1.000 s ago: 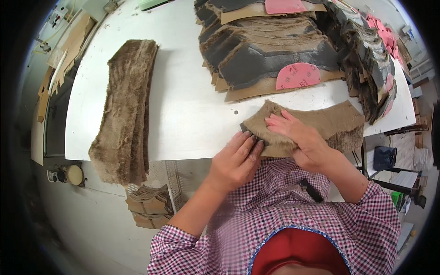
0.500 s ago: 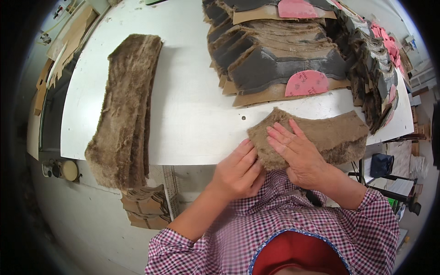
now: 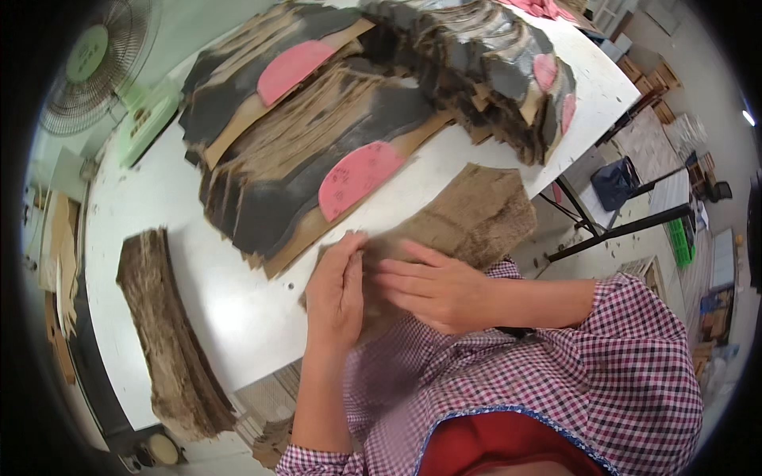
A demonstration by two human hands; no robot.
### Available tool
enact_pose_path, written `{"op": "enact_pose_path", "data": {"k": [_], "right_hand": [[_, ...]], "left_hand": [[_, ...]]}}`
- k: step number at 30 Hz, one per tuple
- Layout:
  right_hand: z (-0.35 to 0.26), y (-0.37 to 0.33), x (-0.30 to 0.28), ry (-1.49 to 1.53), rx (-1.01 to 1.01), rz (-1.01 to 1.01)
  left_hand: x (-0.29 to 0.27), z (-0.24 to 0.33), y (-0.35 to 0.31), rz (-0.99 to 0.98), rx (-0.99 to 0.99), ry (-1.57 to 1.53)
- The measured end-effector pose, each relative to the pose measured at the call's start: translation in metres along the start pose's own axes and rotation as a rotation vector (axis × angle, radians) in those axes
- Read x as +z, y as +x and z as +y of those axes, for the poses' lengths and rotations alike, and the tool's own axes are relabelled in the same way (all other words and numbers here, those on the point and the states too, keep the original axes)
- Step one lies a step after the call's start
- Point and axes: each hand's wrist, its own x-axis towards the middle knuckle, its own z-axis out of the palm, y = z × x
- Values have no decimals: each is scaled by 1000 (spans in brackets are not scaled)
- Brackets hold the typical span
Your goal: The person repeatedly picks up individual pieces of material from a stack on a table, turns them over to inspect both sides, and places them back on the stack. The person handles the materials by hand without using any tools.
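A brown, furry cut piece of plush [image 3: 470, 213] lies along the table's near edge, in front of my body. My left hand [image 3: 336, 292] rests at its left end, seen side-on with the fingers stretched out and close together. Flat over the plush, my right hand [image 3: 436, 287] has its fingers extended toward the left hand; they are slightly blurred. Part of the piece is hidden under both hands. Off to the left, a stack of similar brown furry pieces [image 3: 163, 325] lies on the table and overhangs its near edge.
Layered stacks of dark grey, fur-edged pieces [image 3: 270, 208] with pink half-round patches [image 3: 361, 178] fill the table's far side. Another fanned row [image 3: 484, 59] lies at the far right. A green fan [image 3: 87, 55] stands far left. Beyond the right edge is a black-framed stand [image 3: 627, 230].
My view has turned, shifting the table and stacks. My left hand has gone from curled at the plush's edge to stretched fingers. My right hand now lies more sideways across the piece.
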Motion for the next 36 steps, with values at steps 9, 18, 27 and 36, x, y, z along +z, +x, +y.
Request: {"op": "enact_pose_path", "data": {"k": [9,18,27,36], "right_hand": [[63,-72,-80,-69,624,350],[105,-76,-83,140,725,229],[112,-83,-77,199,688,203],[124,-79,-46,115,754,334]], "left_hand": [[18,11,-5,-284,245,988],[20,20,-4,-317,215,1073],[22,20,-4,-340,187,1104],[19,21,-7,-354,176,1085]]}}
